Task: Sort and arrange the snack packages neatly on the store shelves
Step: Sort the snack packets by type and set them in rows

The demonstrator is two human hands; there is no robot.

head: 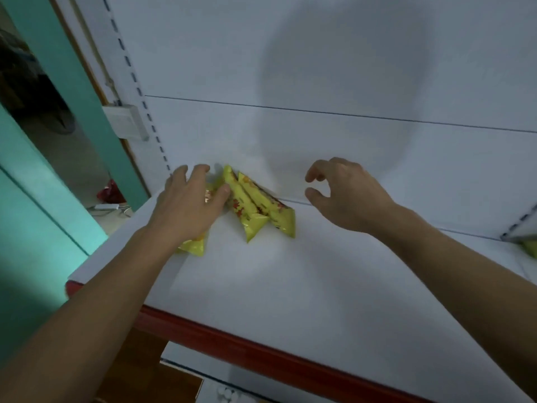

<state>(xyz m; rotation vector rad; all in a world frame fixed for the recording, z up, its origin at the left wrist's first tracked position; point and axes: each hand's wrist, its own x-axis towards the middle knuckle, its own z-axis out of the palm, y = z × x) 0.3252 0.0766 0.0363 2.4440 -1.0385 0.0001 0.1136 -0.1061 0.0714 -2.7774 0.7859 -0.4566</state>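
Observation:
Three yellow-green snack packages stand in a leaning row at the back left of the white shelf (305,286). My left hand (189,205) lies over the leftmost package (194,245), hiding most of it, with fingers spread and the thumb against the middle package (244,207). The third package (273,210) leans against the back panel to its right. My right hand (345,193) hovers just right of the row, fingers curled apart, holding nothing and touching no package.
A red strip (261,347) runs along the shelf's front edge. The slotted upright (139,94) and a white socket box (128,120) stand at the left. Another yellow-green package (531,248) peeks in at the far right edge. A lower shelf shows below.

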